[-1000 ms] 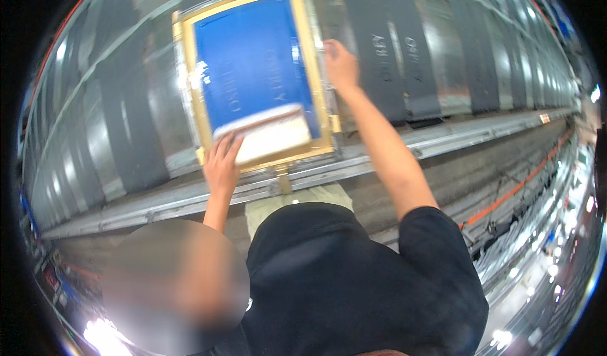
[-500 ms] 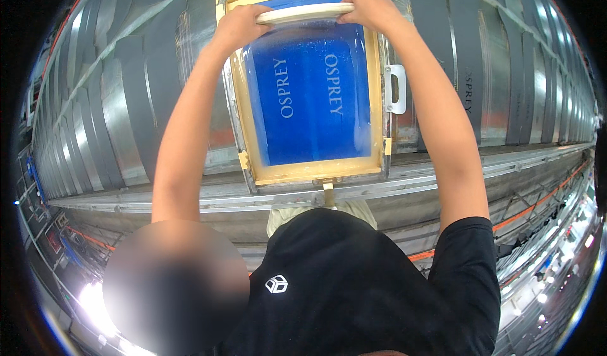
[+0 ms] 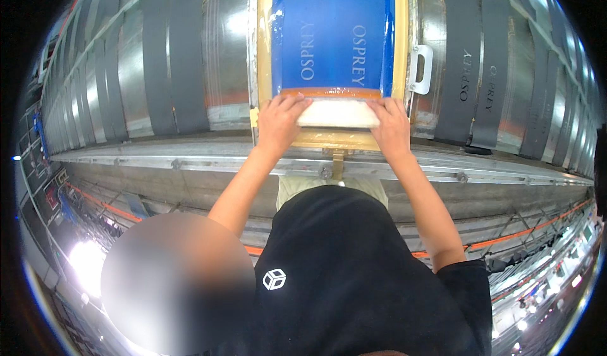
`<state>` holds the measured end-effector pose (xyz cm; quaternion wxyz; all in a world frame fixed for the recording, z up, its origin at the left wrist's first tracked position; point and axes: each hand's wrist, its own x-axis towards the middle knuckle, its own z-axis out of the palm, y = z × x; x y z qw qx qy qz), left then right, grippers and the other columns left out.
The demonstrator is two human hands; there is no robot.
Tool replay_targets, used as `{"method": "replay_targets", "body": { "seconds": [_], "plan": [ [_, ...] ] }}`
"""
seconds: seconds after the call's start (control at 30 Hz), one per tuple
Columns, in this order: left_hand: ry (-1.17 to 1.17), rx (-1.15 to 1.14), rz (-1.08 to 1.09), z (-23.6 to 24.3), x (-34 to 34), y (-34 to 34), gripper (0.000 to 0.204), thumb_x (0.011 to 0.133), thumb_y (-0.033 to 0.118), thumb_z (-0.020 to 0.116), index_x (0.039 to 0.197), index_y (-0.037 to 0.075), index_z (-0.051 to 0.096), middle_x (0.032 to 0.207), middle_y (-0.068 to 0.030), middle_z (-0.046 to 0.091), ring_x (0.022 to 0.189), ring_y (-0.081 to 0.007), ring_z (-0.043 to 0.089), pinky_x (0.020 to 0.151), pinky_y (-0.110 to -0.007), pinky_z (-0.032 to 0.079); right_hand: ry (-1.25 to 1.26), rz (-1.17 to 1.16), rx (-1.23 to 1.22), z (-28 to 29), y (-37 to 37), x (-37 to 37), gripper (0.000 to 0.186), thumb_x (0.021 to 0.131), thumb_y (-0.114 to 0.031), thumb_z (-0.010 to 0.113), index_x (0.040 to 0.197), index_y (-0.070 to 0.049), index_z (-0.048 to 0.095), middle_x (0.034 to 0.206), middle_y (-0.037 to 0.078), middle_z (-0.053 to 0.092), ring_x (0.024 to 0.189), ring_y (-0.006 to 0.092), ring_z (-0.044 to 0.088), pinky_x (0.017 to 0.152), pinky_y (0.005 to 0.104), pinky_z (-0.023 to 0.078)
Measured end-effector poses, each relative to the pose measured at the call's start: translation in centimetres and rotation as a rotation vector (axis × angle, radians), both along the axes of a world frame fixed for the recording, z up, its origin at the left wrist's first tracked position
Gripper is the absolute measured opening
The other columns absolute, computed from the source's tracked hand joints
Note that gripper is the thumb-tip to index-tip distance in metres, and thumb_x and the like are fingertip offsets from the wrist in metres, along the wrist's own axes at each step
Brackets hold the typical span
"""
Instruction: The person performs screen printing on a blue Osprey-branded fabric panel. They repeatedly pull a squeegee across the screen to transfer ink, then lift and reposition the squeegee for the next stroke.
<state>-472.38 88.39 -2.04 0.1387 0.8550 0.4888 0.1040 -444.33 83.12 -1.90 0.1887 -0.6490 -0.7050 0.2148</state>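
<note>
A screen-printing squeegee (image 3: 338,112) with a pale handle and an orange blade lies across the near end of a printing screen. My left hand (image 3: 281,121) is closed around its left end, thumb and fingers on the handle. At its right end, my right hand (image 3: 391,125) grips it the same way. The squeegee's blade rests against the blue mesh (image 3: 332,40), where two lines of pale lettering show lengthwise. Yellow tape covers the screen frame (image 3: 401,33). Glossy wet ink lies along the blade and toward the mesh's far end.
A white handle (image 3: 420,71) sticks out from the frame's right side. Dark grey strips (image 3: 456,59) lie on the long metal table to both sides, some to the right bearing dark print. A metal rail (image 3: 234,164) runs along the table's near edge, in front of my body.
Both hands have drawn the squeegee from the screen's far end down to its near end. My elbows are now bent, and the screen sits higher in view.
</note>
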Motion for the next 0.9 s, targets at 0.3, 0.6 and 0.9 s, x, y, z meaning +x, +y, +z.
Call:
{"method": "replay_targets", "body": {
  "seconds": [0.3,0.6,0.9],
  "plan": [
    [-0.027,0.114,0.006,0.9,1.2,9.4,0.042,0.074,0.002,0.069,0.111,0.022,0.076,0.108,0.0015,0.074,0.101,-0.02,0.067,0.087,-0.04,0.048,-0.089,0.096,0.249,0.9,10.5,2.4,0.043,0.066,-0.004,0.077,0.108,-0.009,0.072,0.11,0.011,0.064,0.107,0.0317,0.06,0.093,0.0426,0.05],
    [0.036,-0.039,0.017,0.4,5.3,30.8,0.027,0.08,0.026,0.075,0.107,0.022,0.078,0.09,-0.0119,0.075,0.087,-0.033,0.072,0.079,-0.044,0.058,-0.15,-0.029,-0.055,0.3,30.8,6.3,0.031,0.079,-0.027,0.082,0.103,-0.008,0.079,0.099,0.015,0.071,0.099,0.0353,0.065,0.09,0.0432,0.052],
    [0.019,-0.024,0.05,-0.2,4.4,20.3,0.024,0.078,0.018,0.076,0.101,0.021,0.08,0.089,-0.0083,0.073,0.084,-0.0327,0.069,0.075,-0.045,0.056,-0.13,-0.021,0.052,-2.0,20.3,4.9,0.028,0.072,-0.015,0.083,0.099,-0.011,0.078,0.098,0.013,0.064,0.101,0.0351,0.061,0.087,0.0439,0.052]
  ]
}}
